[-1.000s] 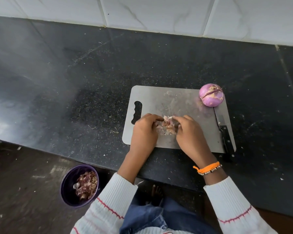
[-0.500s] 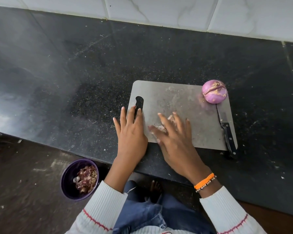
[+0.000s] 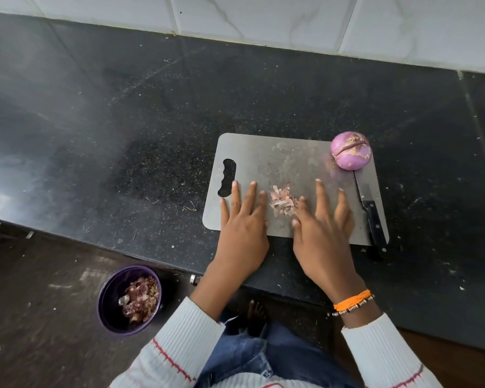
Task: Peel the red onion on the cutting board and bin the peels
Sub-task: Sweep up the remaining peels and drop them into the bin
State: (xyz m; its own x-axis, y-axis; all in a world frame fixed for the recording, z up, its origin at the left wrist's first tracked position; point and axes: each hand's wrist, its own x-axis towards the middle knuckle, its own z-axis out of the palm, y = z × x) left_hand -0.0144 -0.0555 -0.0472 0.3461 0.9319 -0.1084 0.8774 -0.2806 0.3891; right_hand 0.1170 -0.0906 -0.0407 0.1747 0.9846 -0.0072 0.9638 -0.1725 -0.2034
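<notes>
Black speckled desk (image 3: 123, 130) runs under white wall tiles (image 3: 263, 15), carrying a grey cutting board (image 3: 277, 155) near its front edge. Both hands lie flat there, left hand (image 3: 242, 219) and right hand (image 3: 324, 228) with fingers spread, peels (image 3: 282, 201) heaped between them. Beyond the right fingers sits the red onion (image 3: 351, 150) at the board's far corner, a knife (image 3: 370, 211) beside them; a purple bin (image 3: 129, 299) stands on the floor.

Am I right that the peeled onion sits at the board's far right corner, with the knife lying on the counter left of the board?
Not quite: the head view shows the knife lying along the cutting board's right edge, just below the peeled onion, which is at the far right corner.
</notes>
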